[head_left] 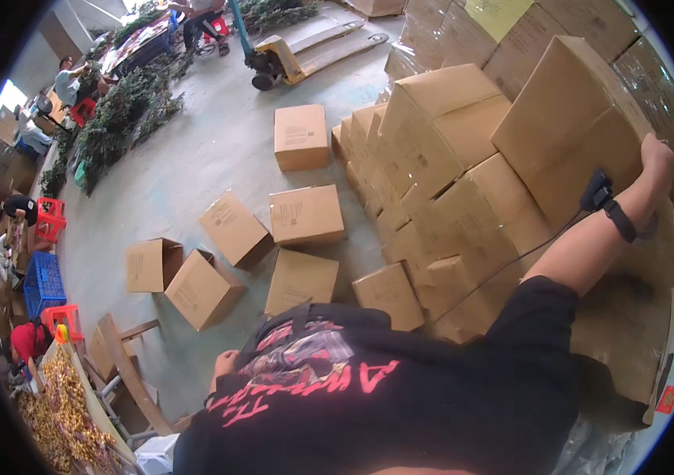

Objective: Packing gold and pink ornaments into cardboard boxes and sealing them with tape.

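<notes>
My right arm reaches out to the right, a black strap with a small device round its wrist. At its end my right hand (657, 165) is closed on the edge of a large cardboard box (571, 127). That box leans tilted against a stack of brown cartons. Another cardboard box (452, 115) lies beside it, on top of flattened or stacked cartons (424, 214). Low beside my body, my left hand (226, 364) shows only in part behind my black shirt. Its fingers are too hidden to read, and nothing can be seen in it.
Several cardboard boxes (305, 214) stand on the grey floor ahead. Beyond them is a yellow pallet truck (281, 63). Green branches (127, 119) lie in a heap at the far left, near seated people. A wooden frame (135, 372) stands close on my left.
</notes>
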### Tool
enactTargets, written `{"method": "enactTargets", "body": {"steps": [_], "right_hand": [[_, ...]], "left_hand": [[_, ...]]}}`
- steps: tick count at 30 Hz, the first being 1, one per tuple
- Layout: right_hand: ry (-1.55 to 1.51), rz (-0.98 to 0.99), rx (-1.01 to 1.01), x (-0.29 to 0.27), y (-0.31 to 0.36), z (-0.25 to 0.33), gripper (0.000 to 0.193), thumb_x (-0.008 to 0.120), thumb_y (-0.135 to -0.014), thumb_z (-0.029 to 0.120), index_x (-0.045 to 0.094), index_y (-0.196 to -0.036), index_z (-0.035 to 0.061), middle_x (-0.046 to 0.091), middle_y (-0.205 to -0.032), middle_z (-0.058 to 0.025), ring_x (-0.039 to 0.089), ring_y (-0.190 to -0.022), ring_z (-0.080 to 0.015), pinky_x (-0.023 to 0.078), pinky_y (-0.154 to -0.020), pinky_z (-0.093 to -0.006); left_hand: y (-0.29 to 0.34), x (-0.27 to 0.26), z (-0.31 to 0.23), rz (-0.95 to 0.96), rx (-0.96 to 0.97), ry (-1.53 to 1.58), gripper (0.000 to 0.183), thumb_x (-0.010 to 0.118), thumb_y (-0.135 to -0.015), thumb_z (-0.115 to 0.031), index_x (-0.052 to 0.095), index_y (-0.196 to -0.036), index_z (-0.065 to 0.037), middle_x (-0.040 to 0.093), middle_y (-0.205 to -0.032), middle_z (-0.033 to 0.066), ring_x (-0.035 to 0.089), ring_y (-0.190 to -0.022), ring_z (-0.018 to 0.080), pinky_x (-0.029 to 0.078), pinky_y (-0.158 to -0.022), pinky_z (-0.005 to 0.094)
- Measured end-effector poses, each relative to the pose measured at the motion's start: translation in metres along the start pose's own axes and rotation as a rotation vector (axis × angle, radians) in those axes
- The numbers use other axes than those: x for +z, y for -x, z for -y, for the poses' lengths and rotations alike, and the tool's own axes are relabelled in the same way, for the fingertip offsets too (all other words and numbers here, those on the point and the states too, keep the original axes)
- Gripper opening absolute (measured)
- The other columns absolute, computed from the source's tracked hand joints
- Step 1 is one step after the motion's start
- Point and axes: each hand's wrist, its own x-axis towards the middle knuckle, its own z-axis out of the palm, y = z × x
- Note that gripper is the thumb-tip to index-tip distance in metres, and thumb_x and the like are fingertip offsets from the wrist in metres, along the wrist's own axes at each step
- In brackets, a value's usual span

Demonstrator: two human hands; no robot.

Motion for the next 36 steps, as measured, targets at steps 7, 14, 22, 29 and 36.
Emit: {"method": "enactTargets", "body": {"steps": [7,14,22,29,36], "right_hand": [[-0.198,-0.159,0.065,-0.045,0.157,0.030,0.056,0.041,-0.091,0.040,0.062,-0.124,0.0007,0.059,-0.132,-0.0182,0.055,-0.121,-0.0406,0.044,-0.101,-0.0479],[-0.634,-0.674,-0.408,-0.021,0.377,-0.005,0.058,0.065,-0.093,0.023,0.038,-0.135,-0.0064,0.059,-0.112,-0.0285,0.062,-0.105,-0.0427,0.053,-0.086,-0.0426],[-0.965,-0.282,-0.216,0.148,0.461,0.038,0.085,0.073,-0.086,0.036,0.030,-0.138,-0.0149,0.041,-0.133,-0.0324,0.043,-0.123,-0.0469,0.035,-0.104,-0.0529],[-0.637,-0.353,-0.083,0.176,0.407,0.032,0.082,0.071,-0.086,0.039,0.033,-0.138,-0.0107,0.045,-0.127,-0.0313,0.048,-0.113,-0.0462,0.039,-0.094,-0.0546],[-0.481,-0.832,-0.879,0.001,0.336,0.091,0.070,0.081,-0.074,0.049,0.058,-0.122,0.0039,0.062,-0.113,-0.0154,0.060,-0.104,-0.0324,0.049,-0.090,-0.0445]], "left_hand": [[-0.040,-0.036,0.075,0.175,-0.092,-0.191,0.039,0.058,-0.094,-0.032,0.067,-0.117,-0.003,0.072,-0.100,0.0106,0.066,-0.092,0.0205,0.050,-0.083,0.0330],[-0.098,-0.060,-0.022,0.307,-0.370,0.420,0.048,0.057,-0.096,-0.036,0.056,-0.132,-0.004,0.067,-0.119,0.0134,0.065,-0.104,0.0287,0.051,-0.089,0.0423],[-0.068,-0.039,-0.339,0.515,0.342,0.014,0.041,0.060,-0.095,-0.033,0.060,-0.123,-0.003,0.069,-0.105,0.0096,0.068,-0.087,0.0202,0.052,-0.076,0.0318],[-0.149,-0.105,-0.227,0.228,0.030,0.151,0.026,0.057,-0.094,-0.023,0.060,-0.113,-0.006,0.067,-0.096,0.0066,0.067,-0.078,0.0196,0.051,-0.067,0.0299],[-0.103,-0.180,0.028,0.239,-0.236,-0.083,0.033,0.057,-0.093,-0.027,0.060,-0.117,-0.004,0.069,-0.103,0.0131,0.068,-0.081,0.0270,0.053,-0.065,0.0352]]}}
